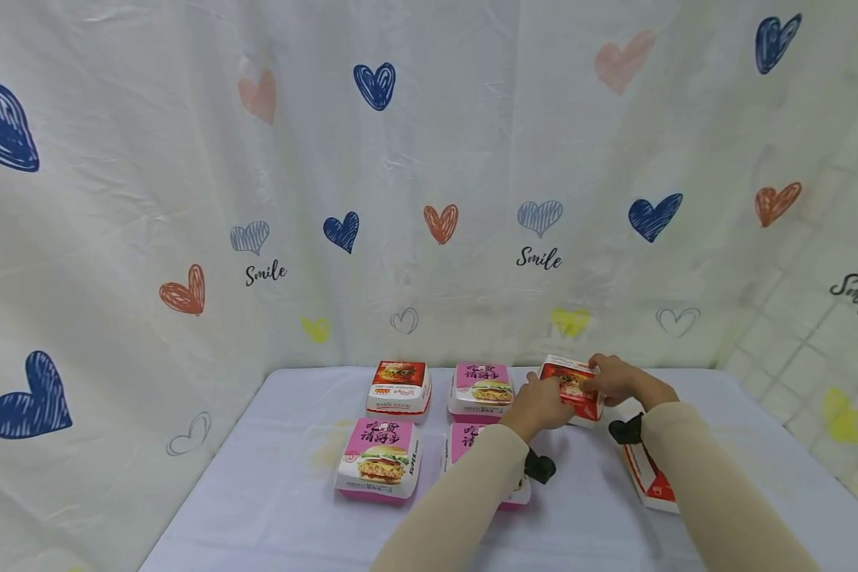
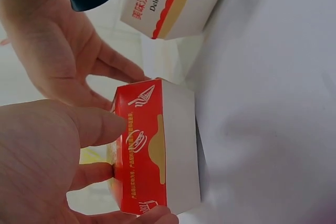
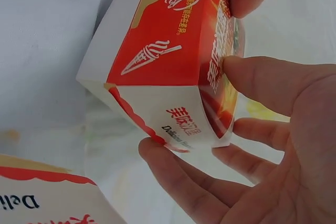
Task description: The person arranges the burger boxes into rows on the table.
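Note:
A red-and-white burger box (image 1: pixel 566 370) at the back right of the table is held between both hands. My left hand (image 1: pixel 539 407) grips its left side; in the left wrist view the thumb lies on the red panel (image 2: pixel 144 150) and a fingertip is at its lower corner. From the right, my right hand (image 1: pixel 620 380) pinches the box, its thumb on the printed lid and fingers round the white end (image 3: pixel 176 116). A second red-and-white box (image 1: pixel 647 481) lies nearer on the right, partly hidden by the right forearm.
Pink-and-white burger boxes stand to the left: one at the back (image 1: pixel 482 391), one in front (image 1: pixel 379 461), and another (image 1: pixel 463 438) partly behind the left forearm. A red-topped box (image 1: pixel 399 389) sits at back left. Behind the white table (image 1: pixel 272 477) hangs a heart-print curtain (image 1: pixel 472 159).

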The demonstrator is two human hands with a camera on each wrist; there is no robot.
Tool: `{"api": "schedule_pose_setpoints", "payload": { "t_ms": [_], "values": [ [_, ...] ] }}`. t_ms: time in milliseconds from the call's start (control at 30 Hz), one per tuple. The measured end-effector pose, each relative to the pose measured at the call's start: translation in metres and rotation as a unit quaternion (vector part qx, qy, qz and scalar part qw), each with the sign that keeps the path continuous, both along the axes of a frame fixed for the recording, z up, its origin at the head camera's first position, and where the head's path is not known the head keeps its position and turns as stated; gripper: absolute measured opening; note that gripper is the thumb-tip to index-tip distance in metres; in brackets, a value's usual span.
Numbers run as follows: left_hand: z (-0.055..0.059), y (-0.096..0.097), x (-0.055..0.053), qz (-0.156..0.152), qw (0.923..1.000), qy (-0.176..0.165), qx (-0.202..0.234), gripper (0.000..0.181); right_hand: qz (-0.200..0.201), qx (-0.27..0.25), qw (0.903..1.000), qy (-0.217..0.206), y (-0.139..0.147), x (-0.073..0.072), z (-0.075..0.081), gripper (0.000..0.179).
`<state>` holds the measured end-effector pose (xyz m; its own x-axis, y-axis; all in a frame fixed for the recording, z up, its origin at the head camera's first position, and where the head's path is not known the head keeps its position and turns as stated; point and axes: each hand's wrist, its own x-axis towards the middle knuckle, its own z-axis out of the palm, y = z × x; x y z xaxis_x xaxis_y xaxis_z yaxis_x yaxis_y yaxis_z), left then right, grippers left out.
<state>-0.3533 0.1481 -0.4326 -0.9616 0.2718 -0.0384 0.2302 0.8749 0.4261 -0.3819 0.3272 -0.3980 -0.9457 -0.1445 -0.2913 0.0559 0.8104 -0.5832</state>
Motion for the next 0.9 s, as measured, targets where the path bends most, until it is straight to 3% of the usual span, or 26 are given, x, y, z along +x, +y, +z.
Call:
{"api": "schedule_pose_setpoints", "payload": {
  "t_ms": [200, 400, 633, 900],
  "values": [
    [0.003, -0.002, 0.003, 0.009, 1.0000, -0.003, -0.001, 0.048, -0.005, 0.010, 0.9999, -0.010, 0.001, 0.002, 0.000, 0.059],
    [0.004, -0.004, 0.004, 0.003, 0.9998, 0.017, -0.004, 0.047, 0.006, 0.041, 0.9989, -0.019, 0.005, 0.003, 0.002, 0.058],
    [0.005, -0.003, 0.004, 0.017, 0.9990, 0.030, -0.029, 0.049, 0.024, 0.070, 0.9970, -0.024, 0.006, 0.007, 0.005, 0.060],
    [0.003, -0.001, 0.003, 0.018, 0.9980, 0.039, -0.046, 0.049, 0.034, 0.073, 0.9965, -0.019, 0.004, 0.013, 0.009, 0.049]
  ]
}}
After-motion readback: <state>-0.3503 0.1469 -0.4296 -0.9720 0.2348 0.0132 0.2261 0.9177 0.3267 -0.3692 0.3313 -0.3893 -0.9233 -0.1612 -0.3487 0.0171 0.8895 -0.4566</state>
